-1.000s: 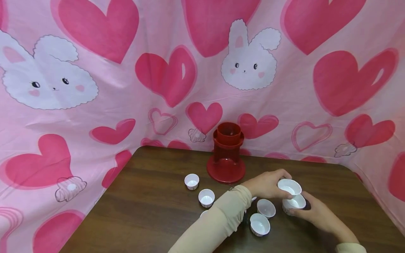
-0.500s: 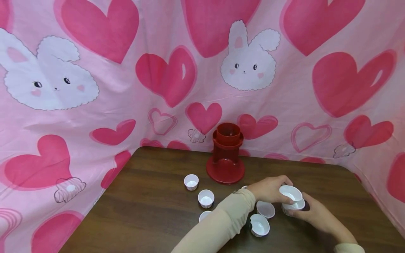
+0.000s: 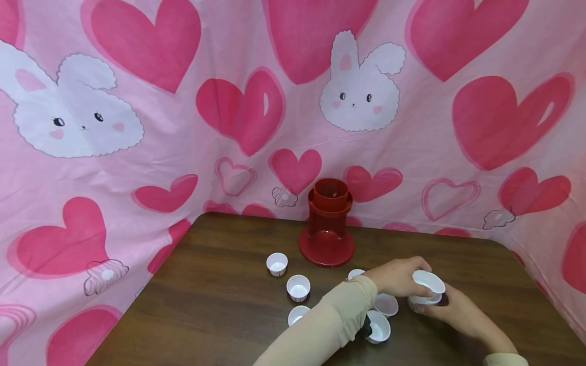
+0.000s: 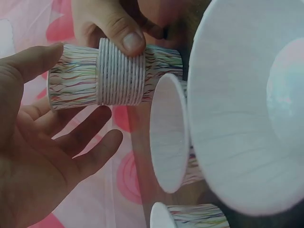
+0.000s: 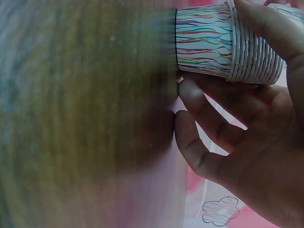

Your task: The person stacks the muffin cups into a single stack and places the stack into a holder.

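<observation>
Between my two hands is a stack of small white paper cups (image 5: 254, 52) with wavy coloured stripes. My right hand (image 3: 464, 310) grips the stack at its nested rims, low over the table at the right. One paper cup (image 3: 428, 281) sits on top of the stack, its mouth facing up. My left hand (image 3: 399, 277) pinches this top cup between thumb and fingers, as the left wrist view shows from the side. The other fingers (image 4: 90, 130) of that hand are spread beside it. Just left of the stack are two loose cups, a farther cup (image 3: 386, 305) and a nearer cup (image 3: 380, 328).
More loose cups stand apart to the left: a back cup (image 3: 276, 265), a middle cup (image 3: 298, 288) and a front cup (image 3: 298, 314). Another cup (image 3: 355, 273) is partly behind my left arm. A red cylindrical stand (image 3: 327, 246) is near the back edge of the brown table (image 3: 215, 284).
My left hand has come down and slightly right with its cup, which now sits lower into the stack. My right hand has stayed almost still.
</observation>
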A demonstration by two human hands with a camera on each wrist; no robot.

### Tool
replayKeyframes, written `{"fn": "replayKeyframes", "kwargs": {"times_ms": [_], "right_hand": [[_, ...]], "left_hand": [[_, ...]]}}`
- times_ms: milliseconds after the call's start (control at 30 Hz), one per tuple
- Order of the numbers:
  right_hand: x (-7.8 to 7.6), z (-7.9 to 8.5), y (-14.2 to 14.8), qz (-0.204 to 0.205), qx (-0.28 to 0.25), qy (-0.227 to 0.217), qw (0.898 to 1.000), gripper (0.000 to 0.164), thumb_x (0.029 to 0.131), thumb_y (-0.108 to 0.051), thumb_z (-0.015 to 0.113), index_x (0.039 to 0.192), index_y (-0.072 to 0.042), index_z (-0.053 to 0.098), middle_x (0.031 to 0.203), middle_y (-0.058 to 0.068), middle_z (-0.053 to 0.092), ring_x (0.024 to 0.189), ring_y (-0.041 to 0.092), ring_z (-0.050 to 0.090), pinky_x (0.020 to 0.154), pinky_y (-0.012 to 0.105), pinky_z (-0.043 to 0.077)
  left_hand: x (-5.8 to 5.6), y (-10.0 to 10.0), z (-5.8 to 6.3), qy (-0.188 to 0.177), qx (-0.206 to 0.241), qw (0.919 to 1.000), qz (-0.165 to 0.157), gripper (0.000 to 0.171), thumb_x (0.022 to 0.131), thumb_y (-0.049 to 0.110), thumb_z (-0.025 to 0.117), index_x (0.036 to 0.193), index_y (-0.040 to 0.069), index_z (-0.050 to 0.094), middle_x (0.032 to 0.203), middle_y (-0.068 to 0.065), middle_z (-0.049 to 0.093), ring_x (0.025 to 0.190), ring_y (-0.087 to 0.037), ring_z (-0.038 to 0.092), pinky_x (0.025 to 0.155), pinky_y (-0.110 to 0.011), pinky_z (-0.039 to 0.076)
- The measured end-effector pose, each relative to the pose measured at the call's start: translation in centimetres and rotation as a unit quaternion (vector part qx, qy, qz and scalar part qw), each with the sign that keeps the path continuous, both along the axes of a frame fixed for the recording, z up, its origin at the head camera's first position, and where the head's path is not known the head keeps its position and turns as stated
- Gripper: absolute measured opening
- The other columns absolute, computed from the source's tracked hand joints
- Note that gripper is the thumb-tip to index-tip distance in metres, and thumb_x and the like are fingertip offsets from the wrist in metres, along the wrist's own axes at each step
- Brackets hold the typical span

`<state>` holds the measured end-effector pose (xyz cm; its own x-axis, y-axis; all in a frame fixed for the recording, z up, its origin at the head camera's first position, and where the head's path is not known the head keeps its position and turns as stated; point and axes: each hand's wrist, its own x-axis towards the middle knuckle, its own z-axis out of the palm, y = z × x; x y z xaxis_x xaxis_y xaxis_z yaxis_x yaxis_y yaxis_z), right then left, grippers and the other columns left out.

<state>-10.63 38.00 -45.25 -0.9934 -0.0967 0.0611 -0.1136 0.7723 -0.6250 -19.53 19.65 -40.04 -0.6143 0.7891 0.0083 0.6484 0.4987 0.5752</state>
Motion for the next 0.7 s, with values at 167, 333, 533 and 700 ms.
{"fn": "replayKeyframes", "kwargs": {"times_ms": [167,333,533,700], "right_hand": [[0.03,0.06,-0.01,-0.001,0.011,0.003,1.0,0.061,0.085,-0.027,0.082,0.129,0.007,0.057,0.114,0.011,0.068,0.098,0.021,0.06,0.079,0.037,0.05],[0.09,0.13,0.05,-0.005,0.01,0.005,1.0,0.057,0.084,-0.027,0.082,0.126,0.005,0.061,0.112,0.01,0.068,0.095,0.016,0.06,0.079,0.036,0.05],[0.18,0.11,0.05,-0.005,0.004,0.012,1.0,0.053,0.083,-0.027,0.083,0.123,0.003,0.063,0.111,0.008,0.069,0.093,0.009,0.059,0.077,0.03,0.05],[0.11,0.13,0.16,-0.001,0.004,-0.001,1.0,0.058,0.085,-0.027,0.082,0.128,0.004,0.059,0.113,0.009,0.068,0.095,0.01,0.058,0.077,0.031,0.05]], "left_hand": [[0.23,0.3,-0.18,0.004,0.002,1.0,-0.002,0.04,0.09,0.035,0.076,0.126,0.028,0.06,0.106,0.022,0.062,0.09,0.006,0.053,0.073,-0.007,0.034],[0.37,0.55,-0.21,-0.007,0.005,1.0,0.001,0.042,0.09,0.036,0.076,0.127,0.028,0.059,0.107,0.021,0.062,0.09,0.006,0.053,0.072,-0.007,0.034],[0.65,0.84,-0.49,-0.008,-0.011,0.9999,0.0,0.046,0.09,0.038,0.075,0.132,0.029,0.056,0.111,0.019,0.064,0.093,0.004,0.055,0.075,-0.009,0.036],[0.67,0.67,-1.03,0.003,-0.037,0.9993,0.004,0.048,0.091,0.039,0.074,0.133,0.028,0.054,0.111,0.017,0.064,0.093,0.004,0.057,0.077,-0.01,0.038]]}}
